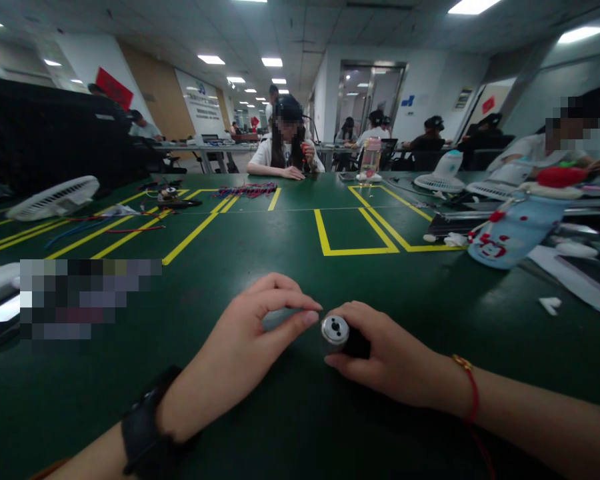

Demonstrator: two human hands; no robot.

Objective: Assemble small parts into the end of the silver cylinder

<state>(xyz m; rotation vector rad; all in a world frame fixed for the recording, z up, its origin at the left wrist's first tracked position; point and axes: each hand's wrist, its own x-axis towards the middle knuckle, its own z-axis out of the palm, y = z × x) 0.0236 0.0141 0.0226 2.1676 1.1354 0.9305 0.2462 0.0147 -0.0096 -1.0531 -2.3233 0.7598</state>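
Right grip (393, 357) is wrapped around a metal cylinder (335, 343), at its left, fingertip side; the cylinder's end face, with 3 dark holes, tips up toward the wearer, the rest of its long axis partly hidden. Just left of that face, the left grip (245, 337) brings thumb and index tips together; whether they pinch anything cannot be told. Green desk (260, 247) stretches ahead to yellow tape (360, 253), a blue bottle (515, 230) well to the right.

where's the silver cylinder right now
In the head view, the silver cylinder is just right of centre and below it, held in the right hand, close to the left hand.
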